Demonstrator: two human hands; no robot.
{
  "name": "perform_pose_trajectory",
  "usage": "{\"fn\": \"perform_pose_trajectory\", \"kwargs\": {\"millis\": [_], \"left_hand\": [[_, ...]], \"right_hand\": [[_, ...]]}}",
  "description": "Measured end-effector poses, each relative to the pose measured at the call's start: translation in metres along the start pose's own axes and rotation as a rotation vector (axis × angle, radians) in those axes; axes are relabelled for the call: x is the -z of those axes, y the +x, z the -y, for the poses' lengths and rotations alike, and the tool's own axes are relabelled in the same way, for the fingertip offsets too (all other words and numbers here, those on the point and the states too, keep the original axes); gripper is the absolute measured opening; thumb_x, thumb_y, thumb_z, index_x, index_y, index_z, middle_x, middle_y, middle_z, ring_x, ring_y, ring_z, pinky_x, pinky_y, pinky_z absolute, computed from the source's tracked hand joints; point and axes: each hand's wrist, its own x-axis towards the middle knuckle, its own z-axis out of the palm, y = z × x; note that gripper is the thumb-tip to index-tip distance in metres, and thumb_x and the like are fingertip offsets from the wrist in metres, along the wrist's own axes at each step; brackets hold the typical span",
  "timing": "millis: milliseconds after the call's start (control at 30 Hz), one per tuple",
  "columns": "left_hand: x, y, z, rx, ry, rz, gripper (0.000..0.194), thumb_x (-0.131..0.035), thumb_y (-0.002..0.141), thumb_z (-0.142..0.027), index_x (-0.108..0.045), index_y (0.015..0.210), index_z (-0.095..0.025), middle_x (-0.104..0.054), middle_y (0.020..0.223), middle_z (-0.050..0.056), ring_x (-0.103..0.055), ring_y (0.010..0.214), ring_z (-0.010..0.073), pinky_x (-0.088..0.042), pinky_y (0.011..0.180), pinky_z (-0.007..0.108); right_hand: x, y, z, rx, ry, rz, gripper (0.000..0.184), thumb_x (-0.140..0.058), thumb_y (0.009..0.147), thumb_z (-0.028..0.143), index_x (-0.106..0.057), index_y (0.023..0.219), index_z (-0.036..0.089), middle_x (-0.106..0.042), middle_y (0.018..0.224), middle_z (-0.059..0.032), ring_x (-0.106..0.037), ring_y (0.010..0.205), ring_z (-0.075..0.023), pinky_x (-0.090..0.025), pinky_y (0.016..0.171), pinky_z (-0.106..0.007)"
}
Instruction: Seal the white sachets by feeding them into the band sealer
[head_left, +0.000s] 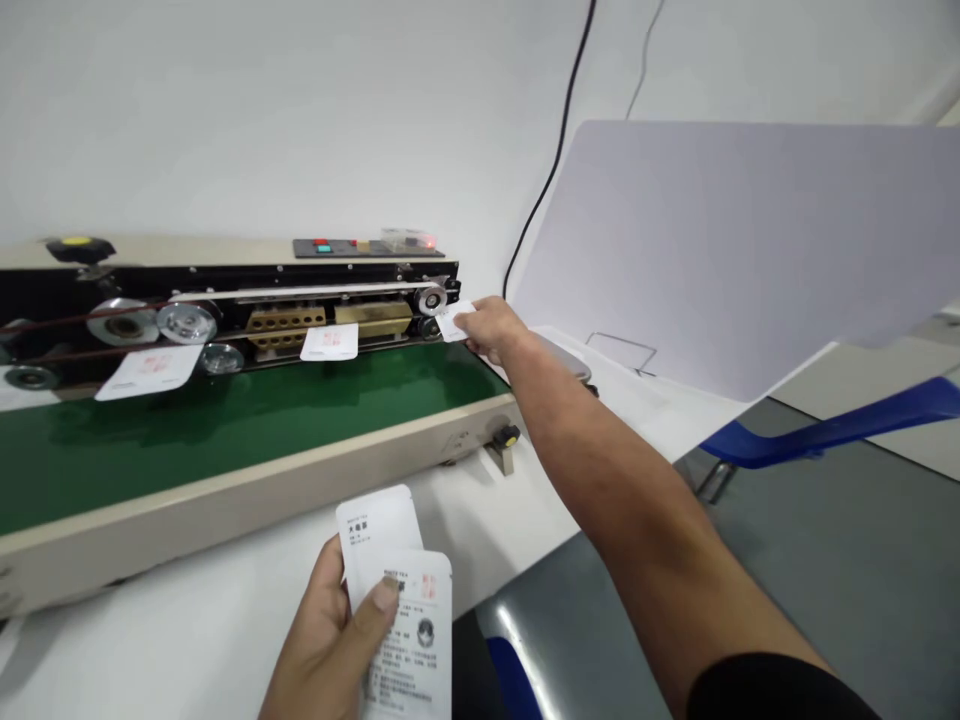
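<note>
My left hand [337, 630] is closed around white tea sachets [409, 640], fanned so that two show; printed text and a small red stamp are on them, and the thumb presses on the front one. Stretched forward, my right hand [491, 328] pinches another white sachet [453, 322] at the right end of a band sealing machine [330, 290], beside its rollers. Two more sachets stick out of the machine: one sachet [330, 342] by the brass blocks, another sachet [150, 372] near the left wheels. Below them runs the green conveyor belt [300, 410].
A large white panel [720, 240] stands upright on the white table [232, 590], right of the machine. A black cable [559, 150] hangs along the wall. A blue chair [840, 425] is at the right. Near my right wrist lies a partly hidden grey flat object [562, 358].
</note>
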Motion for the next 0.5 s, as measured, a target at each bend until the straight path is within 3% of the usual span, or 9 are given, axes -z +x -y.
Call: {"fn": "perform_pose_trajectory", "kwargs": {"millis": [100, 200, 267, 300, 333, 367, 433, 500], "left_hand": [[-0.003, -0.006, -0.004, -0.038, -0.039, 0.045, 0.061, -0.075, 0.078, -0.033, -0.046, 0.131, -0.026, -0.072, 0.103, 0.008, -0.070, 0.082, 0.0240, -0.052, 0.065, 0.029], [-0.004, -0.010, -0.008, -0.030, -0.089, 0.040, 0.070, -0.075, 0.079, -0.031, -0.038, 0.139, -0.034, -0.071, 0.105, 0.005, -0.068, 0.090, 0.0226, -0.052, 0.075, 0.030], [-0.004, -0.011, -0.010, -0.023, -0.109, 0.020, 0.079, -0.075, 0.079, -0.032, -0.030, 0.144, -0.037, -0.070, 0.106, 0.004, -0.068, 0.089, 0.0223, -0.051, 0.074, 0.029], [-0.003, -0.010, -0.011, -0.024, -0.115, 0.019, 0.081, -0.075, 0.079, -0.031, -0.028, 0.145, -0.038, -0.070, 0.106, 0.005, -0.068, 0.087, 0.0218, -0.051, 0.071, 0.028], [-0.003, -0.009, -0.011, -0.026, -0.118, 0.027, 0.080, -0.074, 0.080, -0.030, -0.028, 0.145, -0.037, -0.070, 0.105, 0.005, -0.068, 0.084, 0.0210, -0.051, 0.069, 0.027], [-0.002, -0.007, -0.010, -0.030, -0.119, 0.048, 0.079, -0.074, 0.080, -0.029, -0.029, 0.145, -0.037, -0.070, 0.105, 0.005, -0.068, 0.082, 0.0204, -0.050, 0.067, 0.027], [-0.001, -0.001, -0.007, -0.034, -0.111, 0.108, 0.077, -0.073, 0.081, -0.029, -0.029, 0.144, -0.035, -0.069, 0.108, 0.007, -0.068, 0.082, 0.0209, -0.050, 0.066, 0.027], [0.000, 0.006, -0.001, -0.045, -0.098, 0.173, 0.081, -0.074, 0.080, -0.031, -0.025, 0.145, -0.033, -0.067, 0.116, 0.010, -0.067, 0.085, 0.0229, -0.050, 0.068, 0.029]], "right_hand": [[-0.012, 0.000, 0.007, 0.041, -0.084, -0.030, 0.008, -0.061, 0.080, 0.010, -0.062, 0.087, 0.006, -0.061, 0.073, -0.0095, -0.061, 0.066, -0.0189, -0.048, 0.061, -0.030], [-0.015, -0.027, 0.006, 0.168, -0.147, -0.183, 0.037, -0.065, 0.082, 0.020, -0.055, 0.114, 0.003, -0.055, 0.117, -0.0209, -0.056, 0.106, -0.0274, -0.045, 0.089, -0.037], [-0.012, -0.065, -0.003, 0.309, -0.149, -0.277, 0.044, -0.062, 0.086, 0.030, -0.049, 0.123, 0.009, -0.048, 0.127, -0.0172, -0.050, 0.114, -0.0247, -0.041, 0.096, -0.035], [-0.010, -0.089, -0.010, 0.397, -0.133, -0.281, 0.038, -0.060, 0.088, 0.035, -0.053, 0.117, 0.012, -0.053, 0.119, -0.0138, -0.053, 0.107, -0.0228, -0.043, 0.093, -0.035], [-0.008, -0.112, -0.018, 0.445, -0.106, -0.179, 0.030, -0.057, 0.089, 0.040, -0.058, 0.105, 0.015, -0.059, 0.102, -0.0096, -0.057, 0.094, -0.0201, -0.046, 0.084, -0.033], [-0.006, -0.135, -0.027, 0.455, -0.081, 0.012, 0.028, -0.057, 0.089, 0.043, -0.060, 0.097, 0.016, -0.061, 0.093, -0.0070, -0.057, 0.082, -0.0178, -0.048, 0.074, -0.031], [-0.003, -0.171, -0.045, 0.482, -0.033, 0.408, 0.025, -0.059, 0.088, 0.041, -0.063, 0.091, 0.016, -0.062, 0.088, -0.0055, -0.057, 0.075, -0.0158, -0.048, 0.067, -0.028], [-0.002, -0.189, -0.058, 0.462, 0.023, 0.682, 0.021, -0.058, 0.088, 0.036, -0.065, 0.088, 0.016, -0.063, 0.088, -0.0051, -0.059, 0.076, -0.0155, -0.048, 0.065, -0.027]]}}
